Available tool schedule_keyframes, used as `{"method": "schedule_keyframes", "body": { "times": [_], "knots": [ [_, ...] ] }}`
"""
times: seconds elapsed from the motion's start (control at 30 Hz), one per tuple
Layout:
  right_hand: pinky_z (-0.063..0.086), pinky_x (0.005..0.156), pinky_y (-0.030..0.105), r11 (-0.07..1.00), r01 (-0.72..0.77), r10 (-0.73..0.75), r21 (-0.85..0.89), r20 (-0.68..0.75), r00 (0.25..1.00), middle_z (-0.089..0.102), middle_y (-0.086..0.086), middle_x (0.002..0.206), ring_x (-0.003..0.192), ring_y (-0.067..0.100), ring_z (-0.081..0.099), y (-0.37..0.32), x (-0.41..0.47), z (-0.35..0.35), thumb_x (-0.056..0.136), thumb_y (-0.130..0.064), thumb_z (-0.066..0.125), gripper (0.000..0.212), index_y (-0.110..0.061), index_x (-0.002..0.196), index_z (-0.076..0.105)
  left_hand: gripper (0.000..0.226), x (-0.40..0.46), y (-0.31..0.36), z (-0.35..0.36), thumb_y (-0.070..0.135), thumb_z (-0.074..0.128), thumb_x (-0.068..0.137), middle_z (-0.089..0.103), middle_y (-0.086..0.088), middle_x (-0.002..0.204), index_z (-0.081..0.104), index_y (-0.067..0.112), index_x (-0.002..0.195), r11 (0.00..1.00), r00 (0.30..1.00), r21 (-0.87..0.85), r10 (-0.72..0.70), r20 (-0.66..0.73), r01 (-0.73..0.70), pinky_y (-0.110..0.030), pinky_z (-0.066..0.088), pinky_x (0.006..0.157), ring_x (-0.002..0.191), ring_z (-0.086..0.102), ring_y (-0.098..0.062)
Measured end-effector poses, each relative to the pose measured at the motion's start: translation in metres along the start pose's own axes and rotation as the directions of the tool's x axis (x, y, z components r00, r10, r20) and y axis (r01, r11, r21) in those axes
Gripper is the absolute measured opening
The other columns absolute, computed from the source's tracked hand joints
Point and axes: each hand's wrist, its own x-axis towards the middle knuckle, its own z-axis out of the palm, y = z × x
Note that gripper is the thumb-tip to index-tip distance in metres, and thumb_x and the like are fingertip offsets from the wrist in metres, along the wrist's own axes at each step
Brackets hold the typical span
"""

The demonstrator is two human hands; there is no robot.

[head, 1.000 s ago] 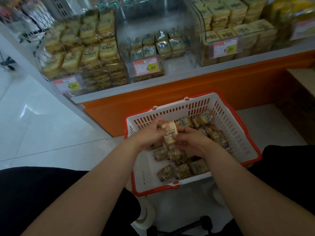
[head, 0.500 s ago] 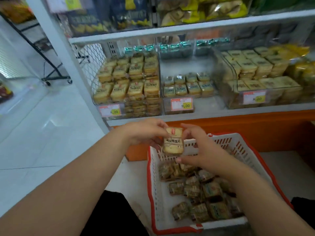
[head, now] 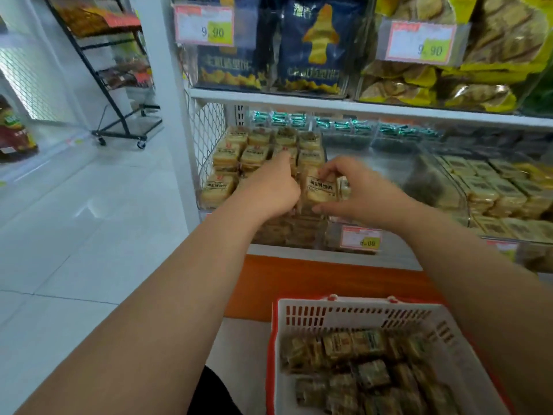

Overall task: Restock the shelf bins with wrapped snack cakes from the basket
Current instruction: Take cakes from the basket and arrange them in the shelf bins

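White shop shelving [head: 359, 106] fills the background, its lower shelf lined with clear plastic bins. Low over the leftmost clear bin [head: 223, 178], a pale yellow snack cake in a clear wrapper with dark printed lettering [head: 319, 187] is held upright, label facing the viewer. The right hand [head: 356, 194] pinches it, fingertips curled over the top edge and thumb under the bottom edge. That grip probably keeps the label facing out so it matches the rows already stocked. The left hand [head: 269, 187] is beside the cake's left edge, fingers curled down among the stacked cakes in the bin; whether it grips one or only pushes them aside cannot be told. It is likely making a gap for the new cake.

To the right, the next bin looks mostly bare, and a bin further right [head: 493, 193] holds similar yellow cakes. An orange and yellow price tag [head: 361, 238] is fixed to the front of the middle bin.

Below, at the bottom of the view, a white plastic basket with a red rim [head: 353, 313] sits on the floor, holding many darker wrapped cakes [head: 371, 372]. Much restocking seems to remain.

Above, the upper shelf holds dark blue snack bags [head: 311, 52] and yellow bags [head: 490, 82].
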Motion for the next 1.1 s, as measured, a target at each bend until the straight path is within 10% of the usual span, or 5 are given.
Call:
{"method": "schedule_keyframes", "body": {
  "times": [0.17, 0.47, 0.73, 0.93, 1.1],
  "knots": [
    [0.045, 0.089, 0.034, 0.988, 0.006, 0.008, -0.156, 0.091, 0.996, 0.054, 0.0, 0.118, 0.109, 0.02, 0.051, 0.016, 0.053, 0.008, 0.073, -0.045, 0.081, 0.058, -0.026, 0.119, 0.053, 0.05, 0.015, -0.018, 0.01, 0.006, 0.044, 0.095, 0.056, -0.009, 0.133, 0.04, 0.014, 0.144, 0.99, 0.994, 0.13, -0.063, 0.094, 0.051, -0.042, 0.049, 0.096, 0.116, 0.056, -0.029],
    [0.038, 0.102, 0.039, 0.966, -0.018, 0.046, -0.257, 0.104, 0.994, 0.048, 0.003, 0.138, 0.128, 0.025, 0.036, 0.03, 0.046, 0.013, 0.079, -0.051, 0.073, 0.062, -0.032, 0.132, 0.048, 0.058, 0.025, -0.034, 0.033, 0.01, 0.049, 0.092, 0.051, -0.009, 0.142, 0.037, 0.02, 0.149, 0.983, 0.985, 0.184, -0.014, 0.173, -0.018, -0.045, 0.049, 0.1, 0.124, 0.053, -0.027],
    [0.034, 0.107, 0.038, 0.984, -0.171, 0.174, 0.044, -0.085, 0.981, 0.046, -0.008, 0.138, 0.131, 0.013, 0.037, 0.031, -0.04, 0.03, 0.085, -0.047, 0.068, 0.057, -0.032, 0.135, 0.046, 0.043, 0.015, -0.03, 0.034, 0.015, 0.05, 0.094, 0.053, -0.012, 0.135, 0.045, 0.016, 0.137, 0.943, 0.995, 0.329, 0.024, 0.099, -0.055, -0.043, 0.046, 0.098, 0.119, 0.05, -0.03],
    [0.045, 0.094, 0.028, 0.901, -0.386, 0.381, 0.195, 0.064, 0.922, 0.05, -0.019, 0.115, 0.109, 0.002, 0.047, 0.051, -0.121, 0.072, 0.089, -0.042, 0.066, 0.038, -0.033, 0.124, 0.052, 0.049, -0.028, 0.0, 0.059, 0.016, 0.05, 0.096, 0.044, -0.004, 0.142, 0.04, 0.02, 0.144, 0.951, 0.973, 0.273, 0.188, -0.135, -0.146, -0.041, 0.039, 0.107, 0.129, 0.042, -0.024],
    [0.052, 0.086, 0.028, 0.824, -0.56, 0.516, 0.082, 0.296, 0.804, 0.06, -0.013, 0.099, 0.094, 0.01, 0.061, 0.103, -0.18, 0.132, 0.094, -0.034, 0.06, 0.013, -0.028, 0.105, 0.058, 0.032, -0.061, 0.012, 0.117, 0.021, 0.049, 0.099, 0.057, 0.003, 0.128, 0.055, 0.024, 0.13, 0.907, 0.942, 0.263, 0.297, 0.158, -0.33, -0.038, 0.048, 0.098, 0.117, 0.052, -0.016]
  ]
}}
